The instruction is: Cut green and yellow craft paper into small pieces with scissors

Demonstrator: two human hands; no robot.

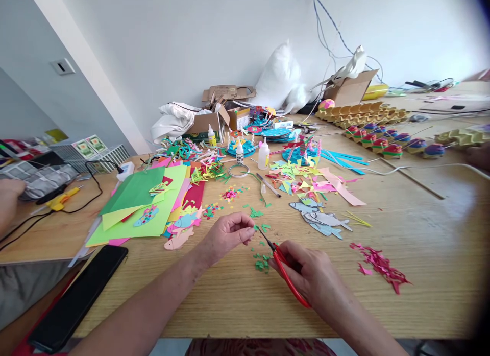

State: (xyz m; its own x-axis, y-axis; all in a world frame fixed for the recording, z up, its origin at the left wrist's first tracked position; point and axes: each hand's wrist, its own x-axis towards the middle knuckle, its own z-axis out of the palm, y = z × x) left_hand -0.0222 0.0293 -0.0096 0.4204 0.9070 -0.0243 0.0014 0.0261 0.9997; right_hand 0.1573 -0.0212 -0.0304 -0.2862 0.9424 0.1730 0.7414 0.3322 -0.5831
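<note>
My right hand (316, 274) is closed around the red handles of a pair of scissors (285, 274). Their dark blades point up and left, with the tips close to my left fingertips. My left hand (233, 232) is pinched shut, and a tiny bit of green paper (256, 227) shows at its fingertips. Small green paper snippets (262, 265) lie scattered on the table below the blades, and more green snippets (255, 212) lie just beyond.
Coloured paper sheets (130, 192) and paper fish (178, 239) lie left; grey-blue fish (323, 219) and red shreds (383, 266) lie right. Glue bottles (263, 156) stand behind. A phone (80, 294) rests at the left edge. Another person's hand (9, 195) shows at far left.
</note>
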